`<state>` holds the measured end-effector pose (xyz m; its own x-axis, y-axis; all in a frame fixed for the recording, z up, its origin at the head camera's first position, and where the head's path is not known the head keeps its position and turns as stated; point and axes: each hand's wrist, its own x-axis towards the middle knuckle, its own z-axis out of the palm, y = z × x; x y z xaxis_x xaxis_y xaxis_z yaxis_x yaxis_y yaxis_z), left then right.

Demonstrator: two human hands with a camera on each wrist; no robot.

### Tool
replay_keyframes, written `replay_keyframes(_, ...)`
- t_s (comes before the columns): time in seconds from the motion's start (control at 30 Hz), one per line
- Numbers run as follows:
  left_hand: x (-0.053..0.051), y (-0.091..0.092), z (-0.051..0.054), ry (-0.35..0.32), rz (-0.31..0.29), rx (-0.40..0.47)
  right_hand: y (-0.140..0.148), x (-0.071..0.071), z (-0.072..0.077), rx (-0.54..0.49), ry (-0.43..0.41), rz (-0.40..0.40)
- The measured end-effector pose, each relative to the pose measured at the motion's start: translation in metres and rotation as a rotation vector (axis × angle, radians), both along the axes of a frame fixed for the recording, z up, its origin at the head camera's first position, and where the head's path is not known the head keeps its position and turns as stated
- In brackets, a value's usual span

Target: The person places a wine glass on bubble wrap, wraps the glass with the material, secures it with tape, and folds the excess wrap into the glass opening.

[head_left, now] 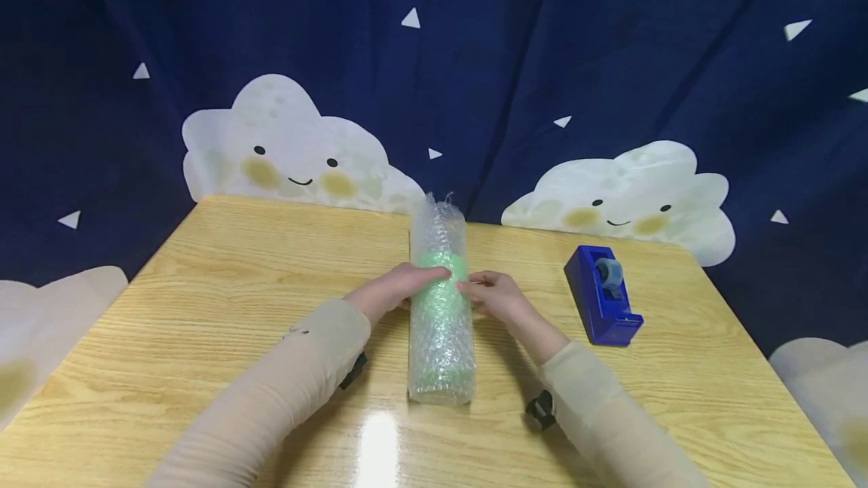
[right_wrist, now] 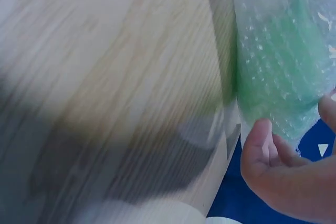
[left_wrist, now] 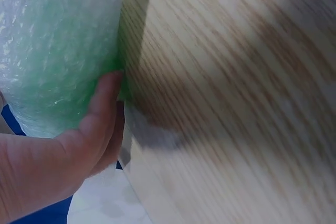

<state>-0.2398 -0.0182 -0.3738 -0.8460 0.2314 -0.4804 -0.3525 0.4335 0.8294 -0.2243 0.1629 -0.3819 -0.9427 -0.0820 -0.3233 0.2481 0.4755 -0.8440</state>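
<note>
A long bundle of clear bubble wrap around something green lies lengthwise at the middle of the table; the wrap hides what the green thing is. My left hand holds its left side, thumb across the top and fingers low against the side, as the left wrist view shows with the hand beside the wrap. On the right side, my right hand grips the wrap with thumb and bent fingers. In the right wrist view the fingertips of that hand meet the wrap.
To the right on the wooden table stands a blue tape dispenser with a roll of clear tape. Behind the table hangs a dark blue curtain printed with smiling clouds and white triangles.
</note>
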Motion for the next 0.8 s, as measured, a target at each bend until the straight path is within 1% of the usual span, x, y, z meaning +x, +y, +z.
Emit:
replay_keyframes(0.1, 0.000, 0.001, -0.002, 0.013, 0.007, -0.013, 0.007, 0.004, 0.000, 0.037, -0.006, 0.039)
replay_keyframes(0.2, 0.000, 0.002, -0.002, 0.019, 0.012, -0.025, 0.016, 0.010, 0.004, 0.085, 0.016, 0.090)
replay_keyframes(0.27, 0.000, 0.001, -0.002, 0.017, 0.012, -0.023, 0.025, 0.015, 0.008, 0.128, 0.055, 0.117)
replay_keyframes(0.37, -0.002, -0.002, -0.003, 0.000, 0.012, 0.002, 0.040, 0.021, 0.017, 0.205, 0.140, 0.135)
replay_keyframes(0.5, -0.004, -0.006, -0.004, -0.037, 0.012, 0.041, 0.062, 0.026, 0.030, 0.302, 0.236, 0.103)
replay_keyframes(0.57, -0.004, -0.007, -0.005, -0.051, 0.016, 0.050, 0.075, 0.029, 0.036, 0.341, 0.260, 0.077)
replay_keyframes(0.67, -0.005, -0.007, -0.005, -0.067, 0.026, 0.062, 0.099, 0.033, 0.040, 0.403, 0.297, 0.024)
replay_keyframes(0.73, -0.004, -0.006, -0.005, -0.073, 0.033, 0.068, 0.118, 0.036, 0.040, 0.454, 0.302, -0.012)
replay_keyframes(0.8, -0.004, -0.006, -0.006, -0.079, 0.040, 0.075, 0.138, 0.036, 0.038, 0.517, 0.286, -0.043)
